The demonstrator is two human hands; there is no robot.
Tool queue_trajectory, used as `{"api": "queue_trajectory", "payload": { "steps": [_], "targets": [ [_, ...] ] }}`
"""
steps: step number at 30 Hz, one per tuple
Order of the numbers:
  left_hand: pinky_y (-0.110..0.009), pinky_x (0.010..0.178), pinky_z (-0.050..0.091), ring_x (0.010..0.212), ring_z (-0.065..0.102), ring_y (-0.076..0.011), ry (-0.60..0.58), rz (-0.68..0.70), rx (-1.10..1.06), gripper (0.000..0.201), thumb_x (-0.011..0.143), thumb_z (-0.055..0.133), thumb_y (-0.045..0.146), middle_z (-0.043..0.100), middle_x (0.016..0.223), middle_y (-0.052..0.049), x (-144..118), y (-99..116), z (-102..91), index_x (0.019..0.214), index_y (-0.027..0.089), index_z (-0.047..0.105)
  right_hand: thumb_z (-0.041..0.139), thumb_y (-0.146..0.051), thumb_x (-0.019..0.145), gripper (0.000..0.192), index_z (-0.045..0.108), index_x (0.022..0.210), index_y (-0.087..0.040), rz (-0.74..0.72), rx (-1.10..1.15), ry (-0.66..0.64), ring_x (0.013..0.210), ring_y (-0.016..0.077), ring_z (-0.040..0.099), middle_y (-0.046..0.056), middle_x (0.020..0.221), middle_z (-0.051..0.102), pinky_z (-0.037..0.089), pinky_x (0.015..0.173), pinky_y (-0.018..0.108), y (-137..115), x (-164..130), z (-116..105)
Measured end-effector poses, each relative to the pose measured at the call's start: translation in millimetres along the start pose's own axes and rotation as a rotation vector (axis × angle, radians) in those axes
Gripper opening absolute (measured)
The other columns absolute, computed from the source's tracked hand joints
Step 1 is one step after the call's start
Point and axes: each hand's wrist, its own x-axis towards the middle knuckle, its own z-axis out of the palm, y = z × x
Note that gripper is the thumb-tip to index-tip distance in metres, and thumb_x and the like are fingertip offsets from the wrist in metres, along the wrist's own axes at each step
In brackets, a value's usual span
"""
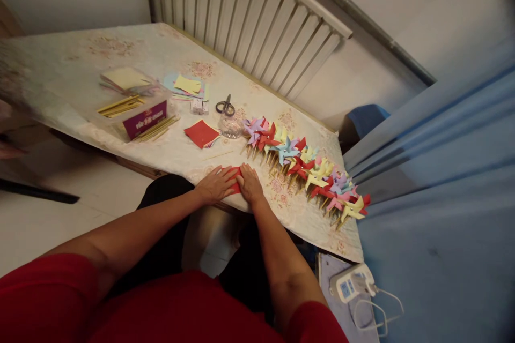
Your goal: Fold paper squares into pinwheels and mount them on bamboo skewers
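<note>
Pressing red paper sheet flat at near table edge, left hand and right hand both palm-down on it, fingers spread, nothing clamped. Sheet still flat, no pinwheel shape yet. Just right: long row of finished pinwheels, many done. Farther left: red paper stack, scissors, sticks, more coloured paper — plenty of stock left.
</note>
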Motion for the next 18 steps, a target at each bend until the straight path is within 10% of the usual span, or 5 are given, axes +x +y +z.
{"api": "queue_trajectory", "payload": {
  "steps": [8, 18],
  "targets": [
    [-0.049, 0.122, 0.026, 0.150, 0.036, -0.0311, 0.081, -0.138, -0.296, 0.056, 0.099, 0.047, 0.039, 0.045, 0.160, -0.015, -4.2, -9.8, 2.0, 0.151, 0.018, 0.049, 0.052, -0.028, 0.092, 0.044, 0.067, 0.130, -0.014, 0.374, 0.342, 0.390, 0.129, 0.0237, 0.061, 0.013, 0.137, 0.067, 0.041, 0.116, 0.036, 20.6, -29.4, -4.8],
    [-0.037, 0.109, 0.044, 0.119, 0.064, -0.0273, 0.090, -0.709, -0.576, 0.034, 0.089, 0.047, 0.022, 0.075, 0.120, -0.013, 24.6, -41.5, -27.8, 0.107, 0.015, 0.075, 0.052, -0.029, 0.086, 0.037, 0.073, 0.113, -0.015, 0.573, 0.344, 0.388, 0.092, 0.0218, 0.073, 0.010, 0.102, 0.079, 0.054, 0.089, 0.031, 26.0, -59.5, 0.0]
  ]
}}
